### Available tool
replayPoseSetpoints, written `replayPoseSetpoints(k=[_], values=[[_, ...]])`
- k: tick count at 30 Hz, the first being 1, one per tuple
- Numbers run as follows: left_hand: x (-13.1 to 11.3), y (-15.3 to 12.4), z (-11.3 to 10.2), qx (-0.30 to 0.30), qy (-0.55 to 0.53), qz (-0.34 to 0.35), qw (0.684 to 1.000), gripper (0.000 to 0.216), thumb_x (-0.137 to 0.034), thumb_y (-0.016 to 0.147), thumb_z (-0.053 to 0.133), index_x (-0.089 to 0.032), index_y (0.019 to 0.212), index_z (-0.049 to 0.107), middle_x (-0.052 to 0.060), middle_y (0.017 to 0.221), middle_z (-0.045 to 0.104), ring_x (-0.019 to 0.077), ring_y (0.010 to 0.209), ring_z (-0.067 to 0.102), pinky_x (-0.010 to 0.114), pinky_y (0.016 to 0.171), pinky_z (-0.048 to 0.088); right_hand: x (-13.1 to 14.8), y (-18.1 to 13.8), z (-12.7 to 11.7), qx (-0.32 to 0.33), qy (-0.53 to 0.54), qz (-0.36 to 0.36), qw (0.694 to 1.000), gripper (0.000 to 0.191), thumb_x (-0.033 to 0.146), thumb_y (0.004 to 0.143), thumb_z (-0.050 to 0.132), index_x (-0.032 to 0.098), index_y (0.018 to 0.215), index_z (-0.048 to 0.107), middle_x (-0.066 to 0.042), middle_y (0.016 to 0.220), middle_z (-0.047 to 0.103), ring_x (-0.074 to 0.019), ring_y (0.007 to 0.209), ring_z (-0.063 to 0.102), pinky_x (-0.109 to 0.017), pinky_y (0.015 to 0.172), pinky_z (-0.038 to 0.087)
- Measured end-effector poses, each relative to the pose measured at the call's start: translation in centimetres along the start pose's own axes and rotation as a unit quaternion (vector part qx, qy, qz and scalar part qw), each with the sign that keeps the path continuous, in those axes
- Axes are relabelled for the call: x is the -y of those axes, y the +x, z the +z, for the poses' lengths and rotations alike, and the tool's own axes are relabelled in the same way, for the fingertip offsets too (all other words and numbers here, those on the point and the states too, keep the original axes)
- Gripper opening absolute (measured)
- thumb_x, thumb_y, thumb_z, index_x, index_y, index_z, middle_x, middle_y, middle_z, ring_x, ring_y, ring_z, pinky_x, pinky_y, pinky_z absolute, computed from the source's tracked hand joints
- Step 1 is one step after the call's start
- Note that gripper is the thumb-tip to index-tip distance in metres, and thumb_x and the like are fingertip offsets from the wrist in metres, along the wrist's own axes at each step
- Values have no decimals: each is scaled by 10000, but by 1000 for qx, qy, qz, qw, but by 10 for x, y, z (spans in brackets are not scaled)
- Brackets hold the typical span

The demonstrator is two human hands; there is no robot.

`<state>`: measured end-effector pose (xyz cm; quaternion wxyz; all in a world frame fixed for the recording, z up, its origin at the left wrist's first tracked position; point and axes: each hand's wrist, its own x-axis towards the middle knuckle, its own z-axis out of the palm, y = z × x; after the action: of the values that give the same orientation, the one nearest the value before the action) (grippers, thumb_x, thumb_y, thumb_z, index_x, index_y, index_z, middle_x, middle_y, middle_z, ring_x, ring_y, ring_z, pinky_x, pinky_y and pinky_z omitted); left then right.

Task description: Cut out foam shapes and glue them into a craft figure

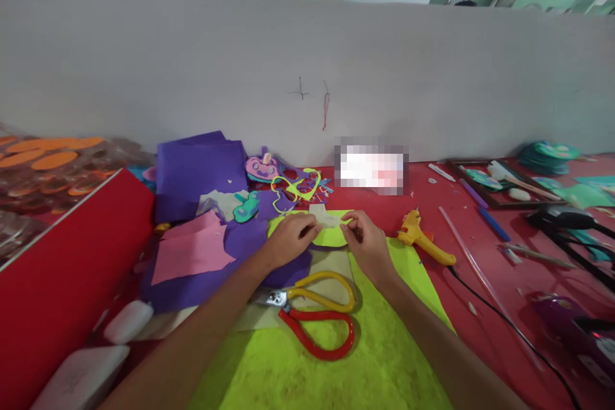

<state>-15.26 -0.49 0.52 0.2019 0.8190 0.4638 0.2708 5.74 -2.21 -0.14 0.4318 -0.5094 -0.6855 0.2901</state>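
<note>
My left hand is closed, thumb and fingertips pinching the left side of a small off-white piece that looks like thin paper or foam. At the opposite end of that piece, my right hand has its thumb and index finger pressed together. A rounded bright yellow foam piece lies just beneath the fingertips. Closer to me, large scissors with one yellow and one red handle rest on a yellow-green sheet. The blades are partly hidden by my left forearm.
Purple foam sheets, a pink foam piece and yellow scraps lie to the left and behind. A yellow glue gun with a black cord sits at right, near a clear stick. A grey partition rises behind.
</note>
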Motion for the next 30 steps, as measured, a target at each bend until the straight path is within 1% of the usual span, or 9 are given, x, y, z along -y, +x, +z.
replayPoseSetpoints(k=[4,8,12,15,19,23,26,30], values=[[3,0,1,-10,43,6,999,333,-343,977,501,-200,684,433,-19,663,494,155,656,472,299,663,318,-5,2,1,-2,-54,-14,998,102,316,925,556,223,955,587,50,659,545,-152,574,527,-257,575,366],[4,0,2,-2,56,2,998,319,-334,955,535,-203,679,446,-17,658,534,158,645,494,303,660,323,-9,4,1,11,-116,-32,993,96,308,936,549,227,967,590,23,702,592,-179,622,567,-264,576,362],[2,-1,2,-6,83,-6,997,279,-288,931,549,-207,676,467,-8,669,571,169,659,519,311,667,329,-9,4,1,31,-179,-55,982,72,261,958,534,234,988,594,-8,750,650,-219,738,627,-281,628,390],[1,-1,2,-9,104,-5,995,253,-265,917,555,-210,680,488,-1,680,592,178,675,537,320,683,341,-6,3,1,40,-229,-78,969,82,228,974,525,236,1002,602,-43,832,692,-240,819,647,-296,649,398],[1,-1,2,-2,117,-9,993,239,-263,911,564,-211,688,498,2,697,609,182,685,551,327,696,353,-4,1,1,43,-269,-96,957,76,204,983,540,236,999,607,-54,875,701,-240,817,650,-303,655,402],[2,0,3,12,132,-10,991,185,-206,859,584,-212,694,502,12,735,625,200,738,567,339,717,362,-4,1,1,47,-303,-104,946,62,206,992,557,248,979,601,-51,870,704,-245,824,654,-306,642,397],[3,0,4,10,134,-16,991,119,-190,842,590,-214,742,530,22,783,647,212,776,580,351,735,376,-3,1,1,52,-322,-105,939,47,215,990,575,254,981,599,-51,878,707,-246,833,656,-308,643,400],[3,0,4,5,129,-23,991,28,-216,862,600,-213,875,575,40,877,675,232,861,598,361,772,402,-3,1,2,56,-319,-103,940,50,202,984,582,247,995,600,-51,892,710,-251,856,653,-317,654,409]])
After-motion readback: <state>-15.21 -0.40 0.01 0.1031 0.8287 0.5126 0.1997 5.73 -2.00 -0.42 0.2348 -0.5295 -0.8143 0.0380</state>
